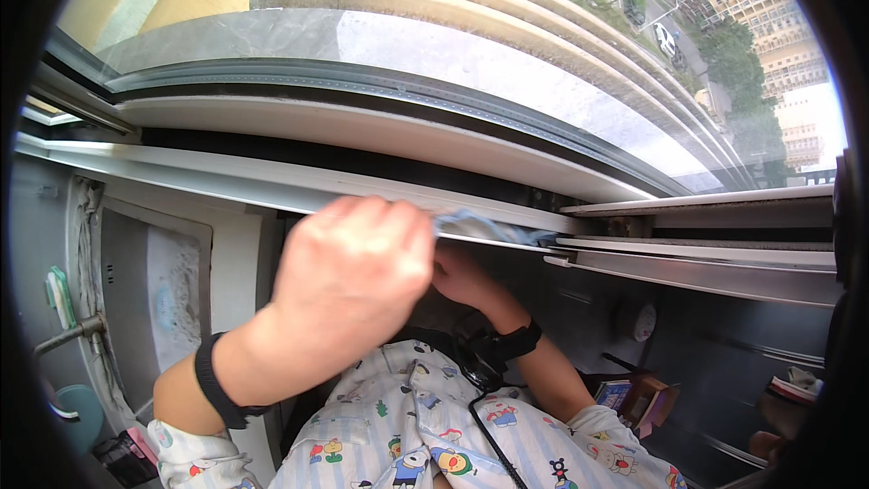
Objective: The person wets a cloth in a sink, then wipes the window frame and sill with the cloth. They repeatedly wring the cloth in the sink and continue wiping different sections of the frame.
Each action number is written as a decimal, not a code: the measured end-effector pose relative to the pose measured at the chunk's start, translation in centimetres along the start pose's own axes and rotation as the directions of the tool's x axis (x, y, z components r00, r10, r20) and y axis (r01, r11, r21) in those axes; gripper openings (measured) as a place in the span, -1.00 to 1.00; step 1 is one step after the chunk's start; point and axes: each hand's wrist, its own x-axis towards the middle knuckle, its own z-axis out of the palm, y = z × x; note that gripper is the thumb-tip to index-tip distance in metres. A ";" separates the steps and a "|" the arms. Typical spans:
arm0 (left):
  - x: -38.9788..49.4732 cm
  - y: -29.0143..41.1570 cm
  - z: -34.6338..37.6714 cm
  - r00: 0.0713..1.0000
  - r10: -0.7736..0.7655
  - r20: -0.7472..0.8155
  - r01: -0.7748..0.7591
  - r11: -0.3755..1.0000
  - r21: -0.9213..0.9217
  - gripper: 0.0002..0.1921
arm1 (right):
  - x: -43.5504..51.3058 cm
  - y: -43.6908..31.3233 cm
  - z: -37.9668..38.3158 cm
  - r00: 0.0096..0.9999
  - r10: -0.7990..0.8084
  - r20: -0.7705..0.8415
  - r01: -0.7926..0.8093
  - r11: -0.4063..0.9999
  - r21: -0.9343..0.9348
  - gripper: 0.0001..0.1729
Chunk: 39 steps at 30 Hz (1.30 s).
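My left hand (360,251) is curled into a fist over the inner rail of a white sliding window frame (224,176). From beside its knuckles a thin light-blue and white cloth (475,225), blurred, stretches right along the track; the fist appears to grip its near end. Lower down, under the frame's edge, my right hand (461,278) is bent toward the left one. Its fingers are mostly hidden behind my left hand, so whether they hold anything cannot be told. Beyond the rail stands the glass pane (407,47) in its frame.
To the left are a metal-framed panel (156,278), a metal bar (68,334) and a green-and-white brush-like item (61,295). A box (652,402) and a book (613,394) sit lower right. A black cable (492,431) hangs over my patterned shirt (421,414).
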 end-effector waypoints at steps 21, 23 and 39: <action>4.4 6.8 4.2 0.972 0.043 -0.231 -0.108 0.955 -0.275 -0.72 | -0.9 2.2 -0.6 0.997 0.016 -0.072 -0.027 0.987 -0.158 -0.85; 4.0 5.6 4.2 0.970 0.088 -0.226 -0.145 0.958 -0.249 -0.72 | -1.1 1.7 -0.9 0.995 0.005 -0.103 -0.028 0.973 -0.228 -0.85; -2.9 -3.1 -1.2 0.969 -0.196 -0.148 0.204 0.978 0.036 -0.79 | -1.2 0.0 -1.3 0.992 0.089 0.094 -0.075 0.987 -0.141 -0.84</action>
